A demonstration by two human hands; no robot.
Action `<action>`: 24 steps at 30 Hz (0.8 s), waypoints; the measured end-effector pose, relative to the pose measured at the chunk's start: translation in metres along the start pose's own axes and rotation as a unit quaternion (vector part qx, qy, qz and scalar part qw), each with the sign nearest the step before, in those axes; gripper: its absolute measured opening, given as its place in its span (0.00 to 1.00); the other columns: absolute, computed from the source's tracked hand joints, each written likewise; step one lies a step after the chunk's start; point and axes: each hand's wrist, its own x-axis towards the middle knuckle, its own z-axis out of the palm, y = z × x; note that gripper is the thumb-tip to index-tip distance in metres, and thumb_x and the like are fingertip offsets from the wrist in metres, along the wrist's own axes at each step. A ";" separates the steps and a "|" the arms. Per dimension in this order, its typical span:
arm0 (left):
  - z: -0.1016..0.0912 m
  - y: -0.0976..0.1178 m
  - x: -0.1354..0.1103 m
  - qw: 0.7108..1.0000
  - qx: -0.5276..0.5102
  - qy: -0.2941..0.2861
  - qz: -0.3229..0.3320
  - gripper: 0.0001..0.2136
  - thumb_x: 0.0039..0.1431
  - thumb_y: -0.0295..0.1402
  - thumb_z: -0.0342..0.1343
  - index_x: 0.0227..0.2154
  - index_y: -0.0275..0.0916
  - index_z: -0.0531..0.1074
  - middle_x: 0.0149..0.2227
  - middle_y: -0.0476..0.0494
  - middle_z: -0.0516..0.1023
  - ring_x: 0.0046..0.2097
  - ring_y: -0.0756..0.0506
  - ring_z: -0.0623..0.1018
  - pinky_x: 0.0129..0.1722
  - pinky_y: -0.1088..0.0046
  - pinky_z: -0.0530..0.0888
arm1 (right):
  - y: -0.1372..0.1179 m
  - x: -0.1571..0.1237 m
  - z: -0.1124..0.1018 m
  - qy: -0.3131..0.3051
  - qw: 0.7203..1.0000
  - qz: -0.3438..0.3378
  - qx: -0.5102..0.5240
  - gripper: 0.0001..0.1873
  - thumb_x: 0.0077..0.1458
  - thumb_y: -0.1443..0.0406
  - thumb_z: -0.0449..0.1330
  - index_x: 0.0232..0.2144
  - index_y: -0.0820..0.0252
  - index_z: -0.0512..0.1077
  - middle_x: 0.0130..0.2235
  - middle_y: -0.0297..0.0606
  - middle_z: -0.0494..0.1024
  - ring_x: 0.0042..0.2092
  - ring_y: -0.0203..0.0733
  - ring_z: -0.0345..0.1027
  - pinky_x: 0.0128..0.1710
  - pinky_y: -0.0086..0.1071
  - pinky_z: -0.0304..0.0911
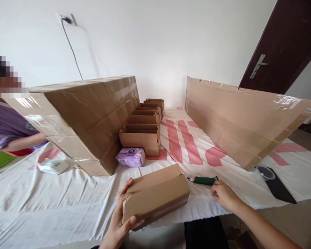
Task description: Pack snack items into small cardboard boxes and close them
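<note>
My left hand [120,211] is wrapped round the left end of a long cardboard box [157,199], thumb on the near side and fingers at the far side. The box lies at a slant near the table's front edge, its two top flaps meeting along a seam. To its right, a knife with a green handle [204,180] rests on the cloth, its metal end toward the box. My right hand [224,195] is closed, with curled fingers right beside the handle's end; whether they grip anything is hidden. A purple tissue pack [131,157] sits beyond the box.
Several open cardboard boxes [140,140] stand in a row along a tall cardboard wall [90,114]. A cardboard panel [238,117] stands on the right. Near it are a clear round container [265,172] and a dark flat object [281,188]. Another person [12,124] is at far left, near a white object [53,166].
</note>
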 end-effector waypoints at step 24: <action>-0.006 0.008 0.003 0.998 0.033 -0.040 -0.035 0.28 0.50 0.57 0.56 0.47 0.43 0.69 0.68 0.39 0.53 0.67 0.26 0.56 0.62 0.44 0.58 | -0.015 -0.013 0.002 -0.036 0.999 -0.014 0.031 0.12 0.47 0.77 0.55 0.26 0.59 0.74 0.30 0.39 0.80 0.36 0.46 0.71 0.35 0.34 0.56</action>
